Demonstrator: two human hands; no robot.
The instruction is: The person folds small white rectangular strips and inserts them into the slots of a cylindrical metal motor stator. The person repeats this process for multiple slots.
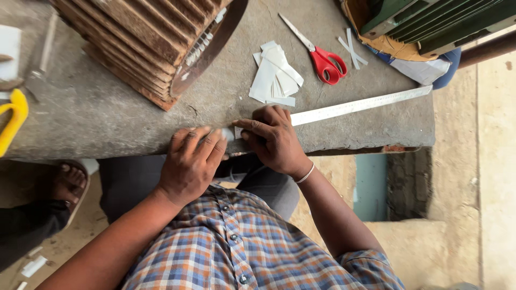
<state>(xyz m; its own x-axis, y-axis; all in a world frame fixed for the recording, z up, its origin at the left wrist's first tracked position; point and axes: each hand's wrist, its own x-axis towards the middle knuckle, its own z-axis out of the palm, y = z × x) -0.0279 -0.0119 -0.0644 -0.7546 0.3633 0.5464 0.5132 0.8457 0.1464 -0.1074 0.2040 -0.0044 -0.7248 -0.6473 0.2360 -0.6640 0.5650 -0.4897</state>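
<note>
My left hand (191, 161) lies knuckles-up at the near edge of the stone bench (107, 113), its fingertips pressing on a small pale strip (228, 133) that is mostly hidden under them. Beside it, my right hand (274, 140) presses on the near end of a long steel ruler (360, 106) that runs off to the right across the bench. The two hands almost touch over the strip. A thin bangle sits on the right wrist.
A pile of white cut strips (275, 78) and red-handled scissors (321, 53) lie beyond the hands. A rusty finned motor body (150, 37) stands at the back left, a green finned casing (430, 19) at back right. A yellow handle (13, 121) and another person's sandalled foot (67, 185) are at left.
</note>
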